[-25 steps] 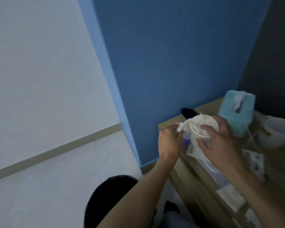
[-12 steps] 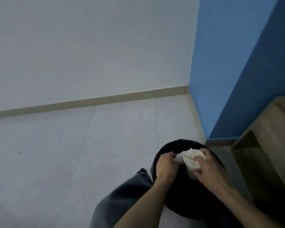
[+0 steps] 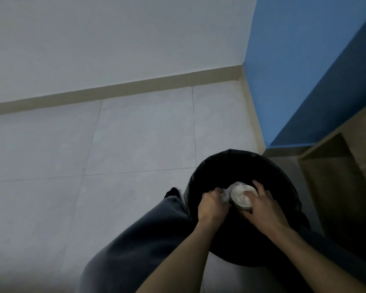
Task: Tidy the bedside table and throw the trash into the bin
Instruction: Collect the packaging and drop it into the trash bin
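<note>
A black-lined bin (image 3: pixel 230 161) stands on the floor beside the wooden bedside table (image 3: pixel 347 166). Over its dark opening my right hand (image 3: pixel 262 206) grips a white paper cup (image 3: pixel 240 196) stuffed with crumpled tissue. My left hand (image 3: pixel 212 205) pinches a wad of white tissue (image 3: pixel 225 194) that sticks out at the cup's left rim. Both hands sit just inside the bin's mouth. The table's top is out of view.
Pale floor tiles (image 3: pixel 135 144) spread to the left up to a white wall with a beige skirting. A blue wall (image 3: pixel 294 70) rises behind the bin and table. My dark trouser leg (image 3: pixel 140 240) lies against the bin's left side.
My view swung from the table down to the floor. Both hands carried the cup and tissue off the table and lowered them into the bin's mouth.
</note>
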A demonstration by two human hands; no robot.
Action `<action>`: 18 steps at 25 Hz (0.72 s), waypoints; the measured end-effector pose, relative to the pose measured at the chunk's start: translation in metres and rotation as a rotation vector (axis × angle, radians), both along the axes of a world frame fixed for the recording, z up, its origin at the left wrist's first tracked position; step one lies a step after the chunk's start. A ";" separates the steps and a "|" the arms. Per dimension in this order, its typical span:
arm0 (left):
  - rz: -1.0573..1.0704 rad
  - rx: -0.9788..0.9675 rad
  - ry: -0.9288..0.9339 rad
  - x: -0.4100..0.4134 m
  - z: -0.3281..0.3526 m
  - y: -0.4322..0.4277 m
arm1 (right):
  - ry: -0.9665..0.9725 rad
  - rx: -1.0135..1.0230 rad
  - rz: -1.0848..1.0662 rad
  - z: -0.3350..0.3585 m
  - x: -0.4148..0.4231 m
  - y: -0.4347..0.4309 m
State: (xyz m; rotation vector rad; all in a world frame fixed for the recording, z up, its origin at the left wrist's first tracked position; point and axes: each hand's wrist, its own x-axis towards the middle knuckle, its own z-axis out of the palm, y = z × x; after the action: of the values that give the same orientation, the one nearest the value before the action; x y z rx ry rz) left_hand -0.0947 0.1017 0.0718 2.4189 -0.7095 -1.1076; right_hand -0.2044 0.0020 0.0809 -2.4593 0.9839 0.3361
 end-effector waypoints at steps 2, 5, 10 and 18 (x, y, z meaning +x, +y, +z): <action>-0.079 0.031 -0.056 -0.004 -0.003 -0.002 | 0.041 0.043 0.020 -0.002 -0.003 -0.002; -0.060 -0.038 -0.092 -0.008 0.035 -0.019 | -0.007 0.023 0.019 0.014 -0.012 -0.011; -0.148 -0.311 -0.167 -0.034 0.101 -0.077 | -0.338 -0.081 -0.188 0.089 -0.046 -0.036; -0.382 -0.642 -0.101 -0.144 0.205 -0.181 | -0.569 -0.551 -0.525 0.221 -0.166 -0.099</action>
State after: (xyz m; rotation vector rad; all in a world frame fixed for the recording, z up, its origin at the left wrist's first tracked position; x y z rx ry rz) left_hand -0.2385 -0.0790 0.2766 1.8361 -1.3622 -0.7237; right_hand -0.3701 -0.0967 0.3016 -2.3697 1.5187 -0.8591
